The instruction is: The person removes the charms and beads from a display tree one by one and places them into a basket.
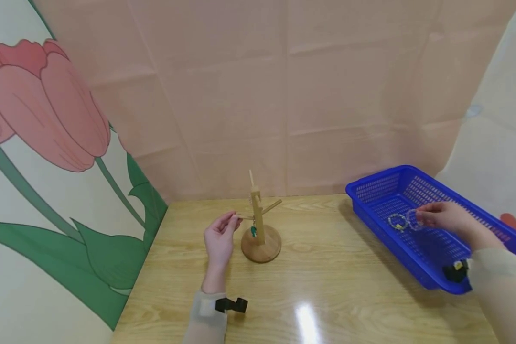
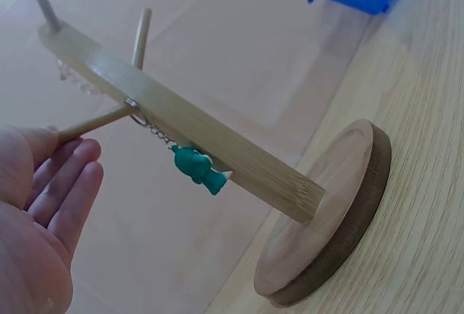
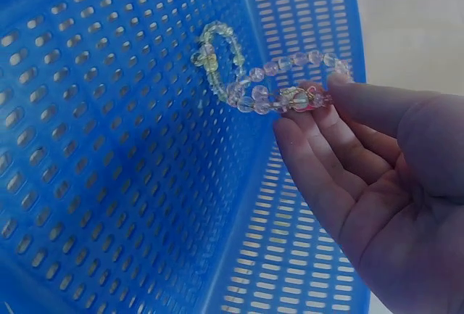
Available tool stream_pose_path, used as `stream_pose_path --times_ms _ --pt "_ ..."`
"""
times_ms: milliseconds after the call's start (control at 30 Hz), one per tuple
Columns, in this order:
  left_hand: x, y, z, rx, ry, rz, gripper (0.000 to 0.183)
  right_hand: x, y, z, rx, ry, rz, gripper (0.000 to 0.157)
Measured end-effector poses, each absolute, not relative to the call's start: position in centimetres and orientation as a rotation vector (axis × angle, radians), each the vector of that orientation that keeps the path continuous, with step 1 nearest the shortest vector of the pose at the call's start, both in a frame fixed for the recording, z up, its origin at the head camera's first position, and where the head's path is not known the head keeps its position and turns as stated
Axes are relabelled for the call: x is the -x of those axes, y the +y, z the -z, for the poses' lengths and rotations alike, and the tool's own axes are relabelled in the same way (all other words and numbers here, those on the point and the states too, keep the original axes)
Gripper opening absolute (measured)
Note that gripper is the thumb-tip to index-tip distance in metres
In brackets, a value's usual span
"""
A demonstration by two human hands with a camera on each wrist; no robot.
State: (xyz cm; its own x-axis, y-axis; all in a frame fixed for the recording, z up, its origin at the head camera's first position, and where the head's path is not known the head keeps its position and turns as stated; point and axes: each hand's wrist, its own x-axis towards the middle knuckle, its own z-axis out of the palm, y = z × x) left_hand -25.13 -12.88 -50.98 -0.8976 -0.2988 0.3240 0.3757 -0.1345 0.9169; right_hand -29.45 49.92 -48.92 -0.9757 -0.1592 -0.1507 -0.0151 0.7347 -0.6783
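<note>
My left hand (image 1: 220, 235) pinches the end of a peg (image 2: 98, 122) on a small wooden stand (image 1: 258, 215) with a round base (image 2: 362, 183). From that peg, close to the post, hangs a green figure keychain (image 2: 194, 165) by its ring and chain. Over the blue basket (image 1: 365, 239), my right hand (image 1: 445, 219) pinches a clear pinkish bead bracelet (image 3: 312, 59) between thumb and fingers. A yellowish bead bracelet (image 3: 210, 64) lies in the basket, overlapping the held one in the right wrist view.
Other pegs (image 1: 272, 206) stick out from the post, and a clear beaded piece (image 2: 76, 78) hangs behind it near the top. The wooden table (image 1: 309, 267) meets a pink-covered wall (image 1: 284, 119); a tulip-printed panel (image 1: 56, 105) stands on the left.
</note>
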Motion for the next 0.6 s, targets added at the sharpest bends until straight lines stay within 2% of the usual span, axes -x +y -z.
stream_pose_path --times_ms 200,400,600 --pt "25.1 -12.9 50.9 0.072 -1.701 2.086 0.021 29.5 50.1 49.7 0.122 2.703 1.085 0.042" --pt "25.2 -12.8 51.0 0.088 -1.676 2.100 0.028 29.5 50.4 49.9 0.115 2.704 1.007 0.041" --pt "25.2 -12.8 51.2 0.086 -1.678 2.089 0.022 29.5 50.9 50.1 0.102 2.678 0.997 0.037"
